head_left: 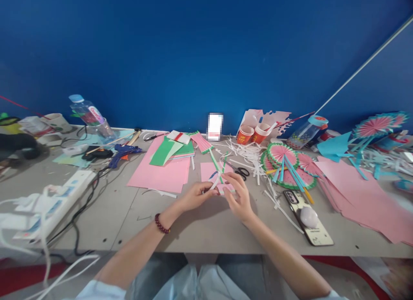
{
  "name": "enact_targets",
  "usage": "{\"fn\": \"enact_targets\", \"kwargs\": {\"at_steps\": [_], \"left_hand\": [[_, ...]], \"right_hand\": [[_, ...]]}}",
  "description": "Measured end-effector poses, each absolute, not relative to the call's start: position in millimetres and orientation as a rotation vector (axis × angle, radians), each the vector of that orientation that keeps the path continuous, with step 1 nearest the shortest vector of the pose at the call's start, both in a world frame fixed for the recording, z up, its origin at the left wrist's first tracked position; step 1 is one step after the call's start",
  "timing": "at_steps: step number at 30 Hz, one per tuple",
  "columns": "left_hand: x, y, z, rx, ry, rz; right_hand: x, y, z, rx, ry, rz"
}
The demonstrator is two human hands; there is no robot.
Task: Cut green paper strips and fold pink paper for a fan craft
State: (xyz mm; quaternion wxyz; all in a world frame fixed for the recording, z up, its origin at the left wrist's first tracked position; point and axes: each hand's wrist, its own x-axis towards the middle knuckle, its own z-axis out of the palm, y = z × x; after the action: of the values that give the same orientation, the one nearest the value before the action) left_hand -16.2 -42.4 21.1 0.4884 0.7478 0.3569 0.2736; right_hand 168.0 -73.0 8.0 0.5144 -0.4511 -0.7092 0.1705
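Note:
My left hand (200,196) pinches a narrow white paper strip (217,180) between thumb and fingers. My right hand (239,196) curls in from the other side, its fingertips closed on the same strip near its upper part. Below and behind the fingers lies a pink paper square (206,170), partly covered by the hands. Green-edged strips (214,160) cross just above the strip. Black-handled scissors (243,174) rest right of my right fingers. Exactly where each fingertip presses is partly hidden.
Pink sheets (158,175) and green paper (163,153) lie left, near a blue glue gun (124,153) and a power strip (61,201). Rightward are red paper cups (245,135), white paper scraps (251,151), watermelon-patterned fans (282,158) and a phone (311,222). A lit screen (215,125) stands behind.

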Motion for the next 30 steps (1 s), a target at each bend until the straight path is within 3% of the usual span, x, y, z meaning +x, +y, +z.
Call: {"fn": "enact_targets", "kwargs": {"at_steps": [30], "left_hand": [[-20.0,-47.4,33.6,1.977,0.887,0.656]], "right_hand": [[166.4,-74.8,8.6,-1.002,-1.733,0.442]]}}
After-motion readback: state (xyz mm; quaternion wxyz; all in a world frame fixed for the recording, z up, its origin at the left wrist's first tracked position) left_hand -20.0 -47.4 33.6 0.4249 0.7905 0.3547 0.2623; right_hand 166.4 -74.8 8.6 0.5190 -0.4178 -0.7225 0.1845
